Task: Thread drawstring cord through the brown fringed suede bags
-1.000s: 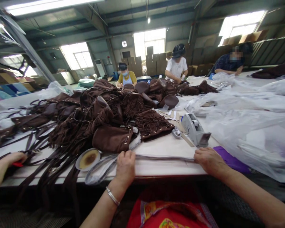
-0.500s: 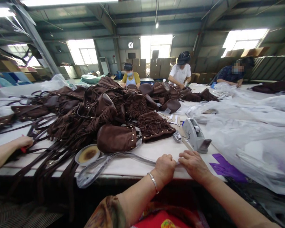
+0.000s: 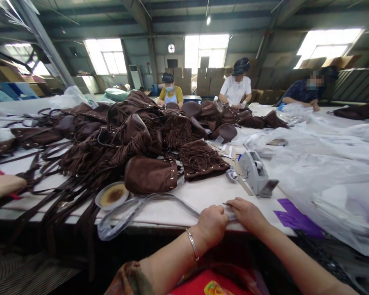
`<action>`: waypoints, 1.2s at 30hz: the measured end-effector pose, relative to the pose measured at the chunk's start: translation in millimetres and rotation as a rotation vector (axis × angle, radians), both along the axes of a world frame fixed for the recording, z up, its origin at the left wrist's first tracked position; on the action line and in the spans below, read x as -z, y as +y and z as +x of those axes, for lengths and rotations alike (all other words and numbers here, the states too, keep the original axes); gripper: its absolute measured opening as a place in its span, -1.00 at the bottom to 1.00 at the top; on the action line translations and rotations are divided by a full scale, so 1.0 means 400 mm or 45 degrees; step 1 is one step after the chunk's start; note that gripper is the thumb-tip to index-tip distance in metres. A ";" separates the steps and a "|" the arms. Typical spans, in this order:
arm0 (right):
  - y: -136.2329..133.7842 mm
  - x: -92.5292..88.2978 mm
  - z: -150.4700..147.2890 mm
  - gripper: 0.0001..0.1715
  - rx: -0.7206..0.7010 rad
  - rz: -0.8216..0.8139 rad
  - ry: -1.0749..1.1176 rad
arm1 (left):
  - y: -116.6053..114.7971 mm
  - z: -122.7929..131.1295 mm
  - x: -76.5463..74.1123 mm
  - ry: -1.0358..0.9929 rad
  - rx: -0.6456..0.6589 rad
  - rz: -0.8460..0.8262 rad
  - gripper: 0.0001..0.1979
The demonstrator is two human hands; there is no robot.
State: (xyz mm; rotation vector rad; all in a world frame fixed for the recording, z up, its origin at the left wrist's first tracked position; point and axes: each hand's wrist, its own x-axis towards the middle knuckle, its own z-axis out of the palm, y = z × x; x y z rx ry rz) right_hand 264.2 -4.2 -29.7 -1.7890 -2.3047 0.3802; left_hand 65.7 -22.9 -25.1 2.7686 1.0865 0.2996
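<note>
1. Head view, thing in work: long, narrow, see-through plastic strip along the front edge of the white flat-topped table, its far end looped over the edge. Prob. v. light, limp, a bit slippery; no real risk of breaking, but likely to twist. Best hold: firm pinch where it bunches narrow, nr the end.
2. Hands: L hand clenched round the strip; R hand just beside it, fingers pinched on what looks like the same strip's end. Small dark tip by R fingers, too small to ID.
3. Nearby: round white bowl w/ yellowish, brown-centred contents, strip passing just beside. Behind: dark brown suede-look drawstring bag w/ metal eyelets, plump, soft nap; next to it, dark brown fringed bag, floppy, stringy.
4. Right side: grey hard-cased tape dispenser, angular; flat purple sheet, smooth, at table edge.
</note>
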 end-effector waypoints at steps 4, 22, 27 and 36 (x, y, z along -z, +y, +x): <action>0.000 -0.017 -0.006 -0.60 -0.248 -0.064 -0.133 | 0.008 -0.014 0.017 -0.132 -0.189 -0.025 -0.90; 0.010 -0.028 -0.013 -0.70 -0.396 0.050 -0.184 | 0.022 -0.017 0.012 -0.013 -0.029 -0.021 -0.81; 0.012 -0.025 0.001 -0.69 -0.492 0.026 -0.038 | 0.028 -0.008 0.008 -0.027 0.021 -0.040 -0.74; -0.021 0.030 0.006 -0.35 -0.435 0.245 0.128 | 0.032 0.002 0.024 -0.059 0.034 0.021 -0.81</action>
